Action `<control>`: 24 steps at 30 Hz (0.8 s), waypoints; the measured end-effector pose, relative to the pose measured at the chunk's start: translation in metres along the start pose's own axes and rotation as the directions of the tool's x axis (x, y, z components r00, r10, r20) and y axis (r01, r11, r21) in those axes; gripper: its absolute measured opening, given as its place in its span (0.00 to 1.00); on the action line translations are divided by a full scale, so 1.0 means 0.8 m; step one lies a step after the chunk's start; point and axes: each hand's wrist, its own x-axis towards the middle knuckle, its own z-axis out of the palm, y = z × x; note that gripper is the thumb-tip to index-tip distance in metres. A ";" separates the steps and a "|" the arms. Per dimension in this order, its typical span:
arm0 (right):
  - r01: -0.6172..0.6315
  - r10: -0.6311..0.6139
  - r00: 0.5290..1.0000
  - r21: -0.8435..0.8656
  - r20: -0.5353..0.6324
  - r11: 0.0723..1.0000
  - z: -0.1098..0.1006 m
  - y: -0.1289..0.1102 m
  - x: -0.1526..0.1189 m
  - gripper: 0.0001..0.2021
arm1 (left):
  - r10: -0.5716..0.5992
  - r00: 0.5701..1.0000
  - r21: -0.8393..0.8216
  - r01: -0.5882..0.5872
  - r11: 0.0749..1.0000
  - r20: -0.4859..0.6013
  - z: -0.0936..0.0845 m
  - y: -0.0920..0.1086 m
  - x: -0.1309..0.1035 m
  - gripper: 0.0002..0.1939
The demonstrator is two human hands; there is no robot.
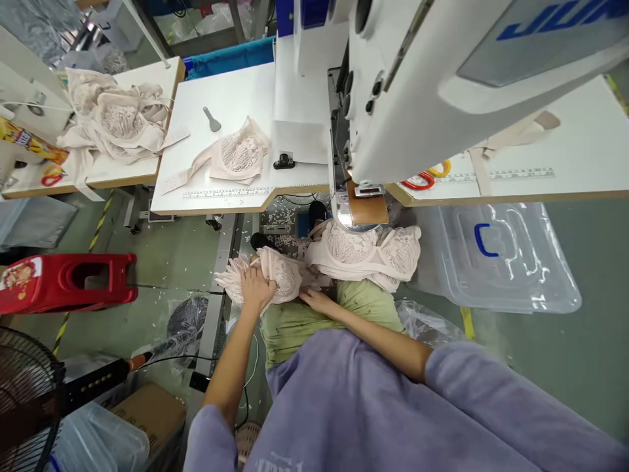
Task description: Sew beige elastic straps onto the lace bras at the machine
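Over my lap, which a green cloth covers, lie pale pink lace bras. My left hand grips a stack of bras at the left, its fingers curled over the cups. Low on that stack's right side is my right hand, fingertips at the fabric's edge; whether they pinch it is hidden. Just right of the hands, another stack of bras rests below the sewing machine's needle area. A single bra lies on the white tabletop to the left.
A white sewing machine overhangs the table. Red-handled scissors lie beside its arm. More bras are heaped on the left table. A clear lidded box stands right, a red stool and black fan left.
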 end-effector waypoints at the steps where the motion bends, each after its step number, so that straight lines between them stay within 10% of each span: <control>1: 0.066 -0.065 0.998 -0.076 0.010 0.995 0.000 -0.007 -0.004 0.13 | -0.006 1.000 -0.007 0.006 1.000 -0.026 0.002 0.008 0.002 0.23; 7: 0.489 -0.449 0.872 -0.345 0.193 0.801 0.021 -0.070 0.028 0.27 | -0.066 0.988 -0.067 0.057 0.996 -0.142 -0.024 0.003 -0.023 0.24; 13: 0.571 -0.524 0.817 -0.460 0.239 0.680 0.025 -0.093 0.051 0.24 | -0.389 0.916 -0.111 0.379 0.919 -0.093 -0.037 -0.050 -0.083 0.17; 17: 0.635 -0.594 0.760 -0.497 0.265 0.591 0.001 -0.131 0.017 0.35 | -0.284 0.955 -0.183 0.265 0.947 -0.086 -0.072 -0.013 -0.105 0.21; 21: 0.791 -0.382 0.581 -0.390 0.719 0.471 -0.067 -0.203 -0.042 0.22 | 0.029 0.992 -0.310 -0.066 0.948 -0.122 -0.136 0.035 -0.118 0.23; 24: 0.795 -0.437 0.480 -0.166 0.760 0.584 -0.139 -0.259 -0.106 0.18 | 0.033 0.991 -0.681 -0.113 0.724 -0.129 -0.166 0.084 -0.090 0.15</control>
